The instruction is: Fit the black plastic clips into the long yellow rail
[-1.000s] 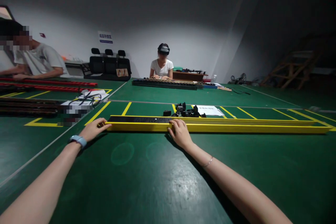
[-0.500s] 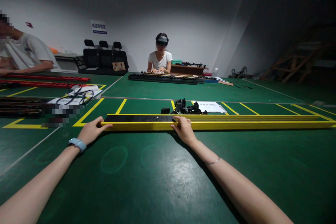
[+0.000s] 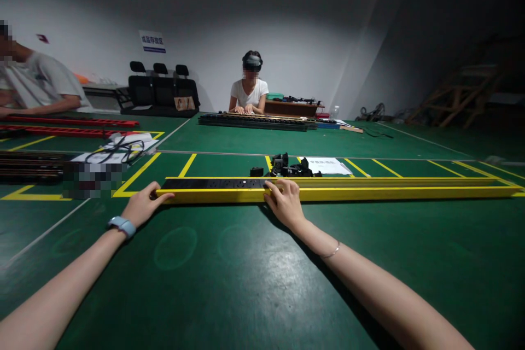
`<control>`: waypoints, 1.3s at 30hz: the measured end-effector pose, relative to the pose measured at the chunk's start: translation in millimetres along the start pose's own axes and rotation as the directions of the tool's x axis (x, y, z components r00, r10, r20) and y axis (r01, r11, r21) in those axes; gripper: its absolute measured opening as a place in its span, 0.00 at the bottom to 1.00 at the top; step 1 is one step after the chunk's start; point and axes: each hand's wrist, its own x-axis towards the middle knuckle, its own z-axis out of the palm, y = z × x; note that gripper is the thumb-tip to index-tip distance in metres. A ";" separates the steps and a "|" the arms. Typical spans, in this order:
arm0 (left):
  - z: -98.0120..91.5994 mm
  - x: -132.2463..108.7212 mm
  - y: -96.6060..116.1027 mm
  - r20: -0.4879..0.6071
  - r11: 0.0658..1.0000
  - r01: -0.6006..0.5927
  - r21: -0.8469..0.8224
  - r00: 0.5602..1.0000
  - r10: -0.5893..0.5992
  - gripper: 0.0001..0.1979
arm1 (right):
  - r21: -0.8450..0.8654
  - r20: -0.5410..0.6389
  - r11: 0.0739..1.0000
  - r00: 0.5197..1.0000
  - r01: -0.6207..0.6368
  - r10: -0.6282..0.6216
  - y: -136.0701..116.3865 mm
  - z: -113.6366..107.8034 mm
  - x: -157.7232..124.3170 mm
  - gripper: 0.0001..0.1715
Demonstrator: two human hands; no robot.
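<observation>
A long yellow rail [image 3: 369, 193] with a black insert strip [image 3: 213, 183] at its left end lies across the green table in front of me. My left hand [image 3: 141, 206] rests at the rail's left end, fingers stretched out and touching it. My right hand [image 3: 284, 202] lies on the rail's near edge at the end of the black strip, fingers curled over the top. A blue watch is on my left wrist, a thin bracelet on my right.
Small black parts [image 3: 289, 167] and a white sheet [image 3: 326, 165] lie just behind the rail. Cables on paper [image 3: 123, 147] and dark rails [image 3: 28, 167] sit at left. A person [image 3: 249, 90] works on a dark rail opposite; another person [image 3: 36, 85] leans over red rails at far left.
The view has tilted up and shifted slightly. My hands stay on the rail; the right fingers have crept a little further over its top edge.
</observation>
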 end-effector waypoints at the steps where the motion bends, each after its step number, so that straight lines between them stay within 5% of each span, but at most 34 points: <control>1: -0.1 -0.1 0.7 -0.003 1.000 -0.003 0.006 1.000 0.003 0.23 | 0.000 0.002 0.999 0.999 0.033 -0.033 -0.1 -1.6 -0.3 0.20; 8: -0.3 -0.9 2.5 0.014 0.997 -0.010 0.073 1.000 0.009 0.24 | 0.083 0.073 0.981 0.981 0.176 -0.182 2.8 -9.9 3.0 0.26; 19: -8.4 -1.5 7.4 0.106 0.964 0.006 0.266 0.994 -0.035 0.27 | 0.084 0.074 0.987 0.987 0.134 -0.141 12.8 -14.6 2.0 0.22; 24: -27.4 4.0 15.6 -0.019 0.917 -0.028 0.398 0.999 0.039 0.29 | 0.071 0.061 0.990 0.990 0.125 -0.129 7.7 -12.2 1.6 0.24; 28: -24.6 -2.4 64.1 -0.175 0.905 -0.102 0.413 0.966 0.189 0.28 | 0.055 0.070 0.992 0.990 0.116 -0.120 1.2 -6.9 3.9 0.22; 31: 2.0 -19.2 125.4 -0.091 0.897 -0.331 0.294 0.924 0.371 0.21 | 0.036 0.078 0.994 0.992 0.100 -0.102 -0.6 -4.9 4.9 0.19; 34: 39.7 -35.6 177.5 -0.004 0.807 -0.566 0.172 0.818 0.575 0.21 | 0.012 0.079 0.996 0.993 0.090 -0.091 -0.6 -5.6 4.9 0.19; 36: 62.5 -41.7 195.4 0.001 0.774 -0.622 0.120 0.779 0.627 0.23 | -0.001 0.083 0.996 0.992 0.090 -0.090 -0.7 -6.3 4.9 0.19; 39: 84.4 -44.0 198.7 -0.070 0.813 -0.573 0.108 0.811 0.581 0.28 | -0.011 0.088 0.996 0.992 0.089 -0.088 -1.8 -6.5 5.6 0.19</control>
